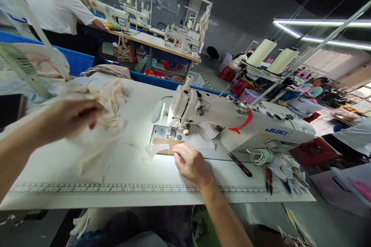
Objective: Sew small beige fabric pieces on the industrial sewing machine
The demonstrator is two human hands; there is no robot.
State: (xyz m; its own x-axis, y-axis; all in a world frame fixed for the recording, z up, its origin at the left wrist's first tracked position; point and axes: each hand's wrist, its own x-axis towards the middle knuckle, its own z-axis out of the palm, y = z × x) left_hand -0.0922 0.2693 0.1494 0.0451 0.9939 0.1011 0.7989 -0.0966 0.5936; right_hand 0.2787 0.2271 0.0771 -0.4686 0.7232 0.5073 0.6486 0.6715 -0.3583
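My left hand (78, 115) is raised over the left of the table, smeared by motion, its fingers pinched together. A thin cream fabric piece (94, 162) trails below it, blurred at the top, and appears gripped. My right hand (189, 162) rests before the needle area of the white sewing machine (203, 104), fingers curled and pressed together on the brown strip (171, 141) of the machine bed. Whatever its fingertips may hold is hidden. Just left of them lies a small white fabric piece (158, 149). Crumpled cream fabric (111, 92) is heaped behind my left hand.
Thread snips (240, 164), a second dark-red pair (269, 181), a coil of pale cord (261, 157) and fabric scraps (286, 170) lie at the right. A printed ruler (139, 189) runs along the front edge. A green fan (26, 69) stands left. Co-workers sit further off.
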